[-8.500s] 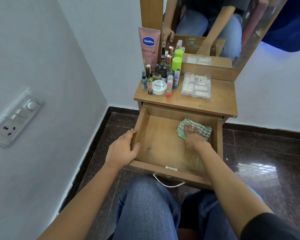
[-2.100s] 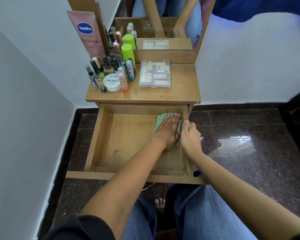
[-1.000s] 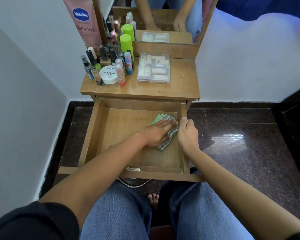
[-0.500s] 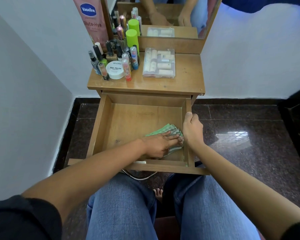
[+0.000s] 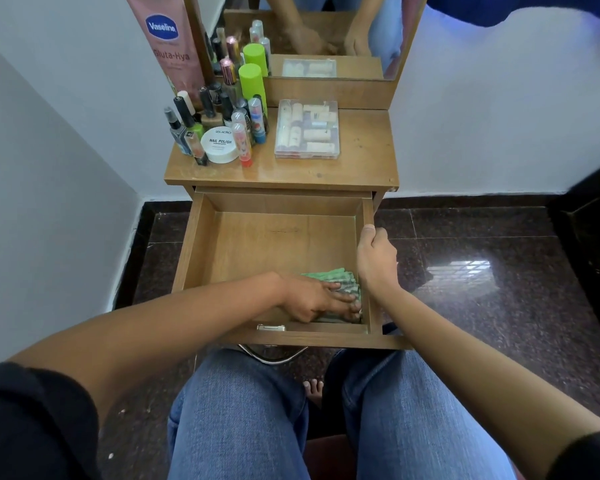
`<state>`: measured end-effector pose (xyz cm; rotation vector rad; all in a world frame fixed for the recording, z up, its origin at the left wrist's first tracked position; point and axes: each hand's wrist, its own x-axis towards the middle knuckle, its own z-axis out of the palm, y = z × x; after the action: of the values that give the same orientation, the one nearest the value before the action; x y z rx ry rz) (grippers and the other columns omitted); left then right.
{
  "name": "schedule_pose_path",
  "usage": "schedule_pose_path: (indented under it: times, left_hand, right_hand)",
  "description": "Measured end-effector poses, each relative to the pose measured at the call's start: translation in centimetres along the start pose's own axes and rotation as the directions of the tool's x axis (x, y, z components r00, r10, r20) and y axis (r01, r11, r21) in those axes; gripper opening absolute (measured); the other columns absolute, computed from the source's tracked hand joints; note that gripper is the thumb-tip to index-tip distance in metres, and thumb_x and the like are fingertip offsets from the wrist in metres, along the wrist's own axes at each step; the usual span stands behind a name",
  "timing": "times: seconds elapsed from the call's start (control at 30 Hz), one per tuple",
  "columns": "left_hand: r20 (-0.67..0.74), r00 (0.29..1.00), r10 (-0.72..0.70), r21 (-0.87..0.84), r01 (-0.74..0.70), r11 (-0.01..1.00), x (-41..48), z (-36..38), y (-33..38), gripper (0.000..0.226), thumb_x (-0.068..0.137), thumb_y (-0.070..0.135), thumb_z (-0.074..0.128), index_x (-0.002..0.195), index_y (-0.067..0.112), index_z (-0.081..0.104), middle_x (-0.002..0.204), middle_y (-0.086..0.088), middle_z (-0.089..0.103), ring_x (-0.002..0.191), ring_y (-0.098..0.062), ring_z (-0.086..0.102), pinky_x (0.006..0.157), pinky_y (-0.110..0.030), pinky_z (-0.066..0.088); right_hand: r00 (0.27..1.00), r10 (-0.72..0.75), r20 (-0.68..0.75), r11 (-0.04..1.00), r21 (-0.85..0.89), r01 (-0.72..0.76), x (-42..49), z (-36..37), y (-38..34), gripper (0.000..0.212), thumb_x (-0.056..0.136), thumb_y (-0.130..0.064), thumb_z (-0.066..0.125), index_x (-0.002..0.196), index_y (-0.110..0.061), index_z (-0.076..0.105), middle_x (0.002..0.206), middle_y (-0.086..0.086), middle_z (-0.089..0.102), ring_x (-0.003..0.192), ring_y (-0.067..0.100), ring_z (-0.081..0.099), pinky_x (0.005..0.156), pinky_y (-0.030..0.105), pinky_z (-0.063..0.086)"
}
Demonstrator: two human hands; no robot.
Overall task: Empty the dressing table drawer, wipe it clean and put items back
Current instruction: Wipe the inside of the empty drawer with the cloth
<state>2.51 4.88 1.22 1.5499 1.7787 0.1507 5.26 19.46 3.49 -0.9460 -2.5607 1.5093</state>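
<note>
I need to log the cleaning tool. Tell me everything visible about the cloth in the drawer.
The cloth is soft fabric in a green and pale check, bunched into folds. It lies on the floor of the open wooden drawer, in the near right corner against the right wall. The left hand presses on it with straight fingers, hiding much of it; mainly its far edge shows. The right hand grips the drawer's right wall beside it, seemingly without touching it.

Green checked cloth [image 5: 340,276], brown drawer [image 5: 278,244]
</note>
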Motion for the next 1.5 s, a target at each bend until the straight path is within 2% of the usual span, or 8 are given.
schedule_pose_path:
  times: [0.13, 0.37, 0.53, 0.67, 0.97, 1.13, 1.3, 1.5]
  left_hand:
    - [-0.09, 0.994, 0.057, -0.08, -0.064, 0.995, -0.8, 0.6, -0.4, 0.062, 0.095, -0.006, 0.035, 0.153, 0.017, 0.03, 0.163, -0.002, 0.015, 0.145, -0.004, 0.001, 0.118, -0.021, -0.007]
    - [-0.348, 0.938, -0.011, -0.192, -0.06, 0.98, -0.9, 2.2, -0.9, 0.055, 0.095, -0.001, 0.046, 0.148, 0.009, 0.04, 0.156, -0.008, 0.034, 0.145, -0.012, 0.026, 0.119, -0.016, 0.009]
    - [-0.238, 0.969, 0.067, -0.019, -0.074, 0.997, -0.5, 1.9, -1.4, 0.052, 0.101, 0.003, 0.038, 0.152, 0.014, 0.033, 0.159, -0.003, 0.027, 0.145, -0.005, 0.011, 0.114, -0.01, -0.009]
    - [-0.105, 0.984, 0.141, 0.098, -0.131, 0.986, -0.1, 1.0, -1.7, 0.055, 0.102, 0.006, 0.035, 0.154, 0.021, 0.026, 0.161, 0.001, 0.019, 0.148, -0.009, 0.008, 0.119, -0.021, -0.005]
    - [0.026, 0.985, 0.173, 0.148, -0.174, 0.973, -0.1, 0.1, -2.1, 0.065, 0.098, 0.001, 0.041, 0.155, 0.025, 0.023, 0.162, 0.006, 0.014, 0.145, 0.0, -0.002, 0.117, -0.02, -0.011]
    - [0.022, 0.994, 0.104, 0.11, -0.106, 0.988, -4.0, 1.0, -3.3, 0.058, 0.101, 0.004, 0.04, 0.152, 0.028, 0.029, 0.156, 0.016, 0.015, 0.143, 0.002, 0.001, 0.116, -0.02, -0.013]
    - [0.13, 0.99, -0.048, 0.136, 0.03, 0.99, -10.1, 1.7, -4.9, 0.067, 0.101, 0.004, 0.039, 0.153, 0.039, 0.015, 0.158, 0.022, 0.005, 0.145, 0.005, -0.005, 0.113, -0.017, -0.017]
    - [0.235, 0.971, -0.038, 0.172, -0.003, 0.985, -11.1, 0.9, -6.1, 0.06, 0.104, 0.011, 0.034, 0.152, 0.037, 0.011, 0.156, 0.022, 0.001, 0.144, 0.007, -0.01, 0.113, -0.016, -0.018]
  right_hand:
    - [1.0, 0.0, 0.007, 1.0, 0.011, 0.0, 0.1, 0.0, 0.2, 0.045, 0.102, -0.04, 0.023, 0.119, -0.007, 0.048, 0.102, 0.008, 0.058, 0.085, 0.018, 0.054, 0.071, 0.031, 0.037]
    - [1.0, -0.011, 0.007, 1.0, 0.021, 0.011, 0.3, 0.2, 0.4, 0.044, 0.102, -0.039, 0.024, 0.119, -0.006, 0.048, 0.101, 0.008, 0.058, 0.084, 0.018, 0.054, 0.068, 0.031, 0.037]
    - [1.0, -0.014, -0.001, 1.0, 0.014, 0.014, 0.4, 0.4, 0.6, 0.043, 0.102, -0.038, 0.024, 0.118, -0.006, 0.048, 0.1, 0.008, 0.058, 0.086, 0.021, 0.055, 0.07, 0.031, 0.037]
    - [1.0, -0.015, -0.004, 1.0, 0.014, 0.015, 0.5, 0.4, 0.6, 0.043, 0.102, -0.038, 0.025, 0.119, -0.006, 0.048, 0.1, 0.008, 0.058, 0.083, 0.018, 0.055, 0.066, 0.03, 0.038]
    - [1.0, -0.028, -0.001, 0.999, 0.016, 0.028, 0.4, 0.4, 0.6, 0.044, 0.102, -0.038, 0.024, 0.119, -0.005, 0.048, 0.101, 0.008, 0.059, 0.084, 0.017, 0.056, 0.065, 0.03, 0.038]
    - [1.0, -0.019, 0.015, 1.0, 0.022, 0.019, 0.4, 0.4, 0.6, 0.046, 0.102, -0.04, 0.023, 0.119, -0.006, 0.048, 0.103, 0.008, 0.059, 0.091, 0.022, 0.057, 0.073, 0.033, 0.042]
    - [1.0, -0.021, 0.02, 1.0, 0.017, 0.02, 0.4, 0.4, 0.6, 0.045, 0.102, -0.04, 0.022, 0.12, -0.006, 0.047, 0.101, 0.007, 0.057, 0.092, 0.021, 0.057, 0.074, 0.033, 0.042]
    - [1.0, -0.025, 0.013, 1.0, 0.015, 0.024, 0.6, 0.4, 0.7, 0.046, 0.102, -0.041, 0.022, 0.121, -0.007, 0.046, 0.104, 0.009, 0.058, 0.094, 0.023, 0.056, 0.078, 0.036, 0.044]
